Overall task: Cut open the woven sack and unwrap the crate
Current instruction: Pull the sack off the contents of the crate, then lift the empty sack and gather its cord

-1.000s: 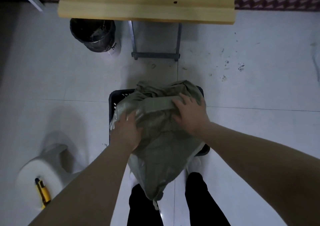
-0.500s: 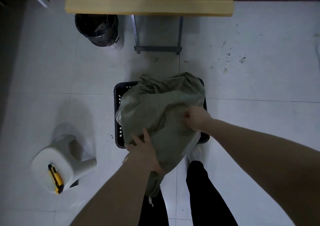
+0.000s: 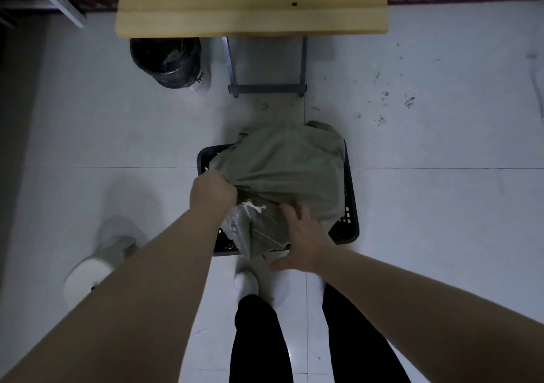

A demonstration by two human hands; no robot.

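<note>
Left hand was fisted on the sack, right hand open, empty. Yank too hard & imo the crate tipped w/ it.

Grey-green sack bunched atop blk crate
</note>
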